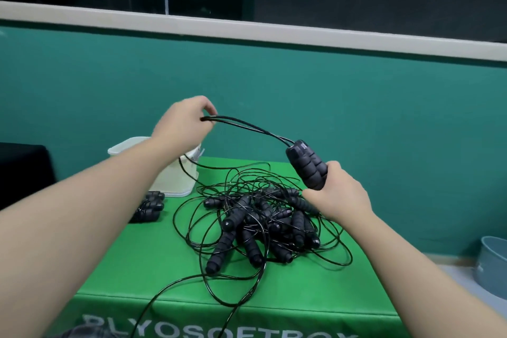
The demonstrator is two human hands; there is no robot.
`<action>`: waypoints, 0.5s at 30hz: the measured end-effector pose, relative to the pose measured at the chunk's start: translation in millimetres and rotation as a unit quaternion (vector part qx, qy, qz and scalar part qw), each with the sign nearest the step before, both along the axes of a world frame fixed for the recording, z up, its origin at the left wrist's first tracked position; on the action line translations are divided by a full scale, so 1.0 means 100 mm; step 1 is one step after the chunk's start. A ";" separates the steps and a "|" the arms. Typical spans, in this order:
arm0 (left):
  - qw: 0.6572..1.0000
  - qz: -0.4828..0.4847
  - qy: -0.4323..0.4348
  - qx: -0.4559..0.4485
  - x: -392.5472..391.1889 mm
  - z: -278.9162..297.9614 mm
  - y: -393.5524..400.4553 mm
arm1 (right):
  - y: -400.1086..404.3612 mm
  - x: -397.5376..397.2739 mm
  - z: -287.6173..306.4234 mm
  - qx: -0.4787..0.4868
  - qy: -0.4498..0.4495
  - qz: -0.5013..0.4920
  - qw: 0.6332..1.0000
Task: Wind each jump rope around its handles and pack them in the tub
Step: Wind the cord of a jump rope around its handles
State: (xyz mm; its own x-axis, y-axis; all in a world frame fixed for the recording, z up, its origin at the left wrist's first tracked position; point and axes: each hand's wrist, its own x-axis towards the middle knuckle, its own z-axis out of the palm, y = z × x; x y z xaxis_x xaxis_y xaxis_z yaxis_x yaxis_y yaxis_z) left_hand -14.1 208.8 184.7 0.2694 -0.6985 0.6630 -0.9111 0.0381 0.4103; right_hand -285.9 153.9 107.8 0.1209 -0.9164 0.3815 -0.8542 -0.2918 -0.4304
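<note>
Two handles (308, 164) paired in the right hand (336, 195), cord (247, 125) doubled and pulled across to the left hand (182, 125) – that's the rope in play.

Left to right:
- Wound ropes (149, 207) lie on the bench (142, 261) at the left edge, just in front of the tub (175, 173). Not packed yet, as far as I can see; the tub's inside is hidden by the left forearm.
- Left hand, raised above the tub, fingers curled, pinches the doubled cord where the strands meet.
- Cord runs taut-ish, slight upward bow, to the handle tops. Looks like thin coated cable: springy, holds a curve, probably slick. Expect coils to spring off unless kept under tension.
- Right hand wraps both handles low down, side by side, tops tilted up-left. Ribbed foam grips – light, soft, good friction. Holding near the bottom leaves the upper length free for winding.
- Pile (260, 222) of loose ropes mid-bench, below and between the hands, handles and cords heavily tangled. One cord trails off the front edge.
- Grey bin (493, 263) far right, off the bench.

Judgement: take handles, not cord, when lifting from the pile – pulling cord will likely drag neighbours. Wrap tight, and pin the last turn with a thumb or it unwinds.
</note>
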 end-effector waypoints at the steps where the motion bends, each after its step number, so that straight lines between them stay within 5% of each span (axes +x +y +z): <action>1: 1.000 0.022 0.005 -0.014 0.10 0.03 0.04 | -0.01 -0.01 -0.02 0.010 -0.004 -0.008 1.000; 5: 0.988 0.074 0.126 -0.059 0.49 0.18 0.20 | -0.05 -0.06 -0.12 0.065 -0.031 -0.034 0.997; 12: 0.975 0.173 0.063 0.122 0.63 0.12 0.38 | -0.04 0.02 -0.21 0.088 -0.055 -0.021 0.994; 15: 0.973 0.088 0.159 0.145 0.52 0.12 0.40 | -0.03 0.05 -0.22 0.084 -0.055 -0.014 0.995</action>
State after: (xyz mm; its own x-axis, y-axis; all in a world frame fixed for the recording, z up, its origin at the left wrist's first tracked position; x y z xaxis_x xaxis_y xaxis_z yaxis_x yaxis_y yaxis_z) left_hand 38.1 248.8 197.0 0.5610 -0.7677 0.3097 -0.7189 -0.2662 0.6421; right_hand -281.1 150.9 85.4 0.0596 -0.9710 0.2313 -0.8061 -0.1835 -0.5625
